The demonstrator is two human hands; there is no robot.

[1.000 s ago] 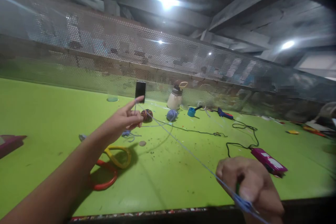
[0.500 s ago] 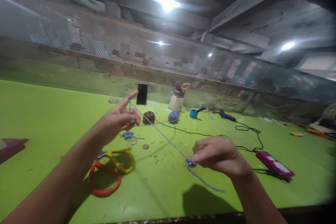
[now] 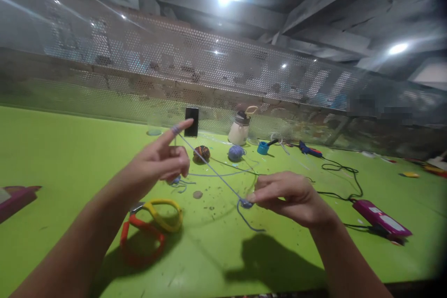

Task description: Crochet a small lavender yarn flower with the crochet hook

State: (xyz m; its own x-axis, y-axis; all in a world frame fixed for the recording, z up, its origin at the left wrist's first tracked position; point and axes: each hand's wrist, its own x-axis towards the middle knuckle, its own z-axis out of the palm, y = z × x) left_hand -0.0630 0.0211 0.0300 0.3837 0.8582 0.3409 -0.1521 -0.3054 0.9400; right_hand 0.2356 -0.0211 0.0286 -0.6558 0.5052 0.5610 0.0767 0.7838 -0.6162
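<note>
My left hand [image 3: 162,158] points its index finger forward, with blue-purple yarn [image 3: 216,173] looped round that finger. Its other fingers are curled in. From the finger the strand runs taut, down and across to a small blue-purple crochet piece [image 3: 246,203], pinched between the thumb and fingertips of my right hand [image 3: 286,195]. A loose tail of yarn dangles from the piece. Whether my right hand also holds a hook cannot be made out. Behind my left fingers lies another small crocheted piece [image 3: 176,180], partly hidden. Beyond stands the blue-purple yarn ball [image 3: 236,153].
Scissors [image 3: 162,214] with yellow and red handles lie by my left forearm. Farther back are a dark multicoloured yarn ball [image 3: 201,154], phone [image 3: 192,122], bottle [image 3: 239,129] and blue tape roll [image 3: 263,148]. A magenta power strip [image 3: 381,219] with black cords lies right.
My right hand has shifted slightly left and up with the crochet piece, and its tail hangs differently. My left fingers have curled in more, covering part of the other crocheted piece.
</note>
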